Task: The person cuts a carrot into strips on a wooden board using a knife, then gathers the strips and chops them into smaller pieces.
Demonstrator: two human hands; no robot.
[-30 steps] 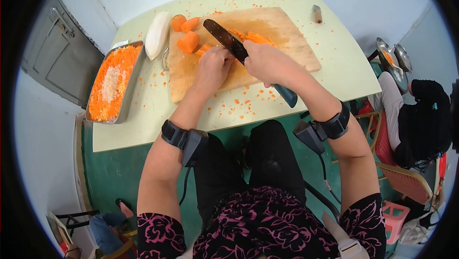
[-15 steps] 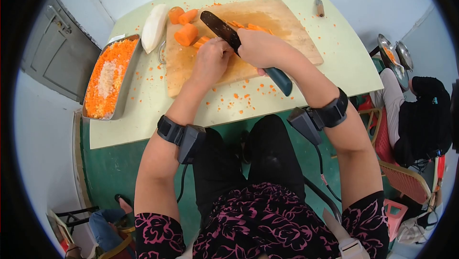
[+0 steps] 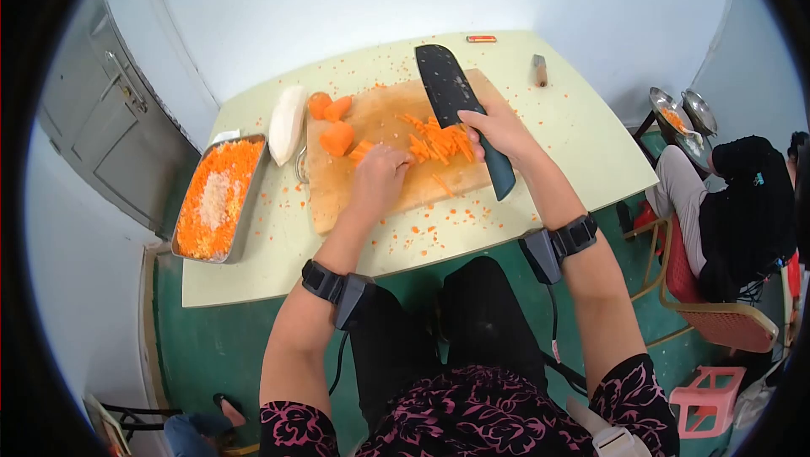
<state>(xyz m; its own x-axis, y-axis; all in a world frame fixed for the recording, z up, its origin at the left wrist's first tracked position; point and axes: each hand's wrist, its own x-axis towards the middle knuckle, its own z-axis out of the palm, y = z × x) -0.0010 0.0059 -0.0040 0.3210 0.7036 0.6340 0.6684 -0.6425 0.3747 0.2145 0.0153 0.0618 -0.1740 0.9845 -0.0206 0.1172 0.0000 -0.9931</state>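
From my head camera, my right hand [image 3: 499,129] gripped the knife [image 3: 460,107], fingers wrapped tight round its handle, blade flat beside the carrot strips [image 3: 439,143] on the cutting board [image 3: 396,195]. My left hand [image 3: 381,177] rested, fingers curled, near those strips.

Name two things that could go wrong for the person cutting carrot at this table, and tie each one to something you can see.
The left hand rests on the cutting board beside the carrot strips and close to the knife in the right hand; a slip could cut the fingers. The carrot chunks sit near the board's far edge, so sweeping the strips could knock them off.
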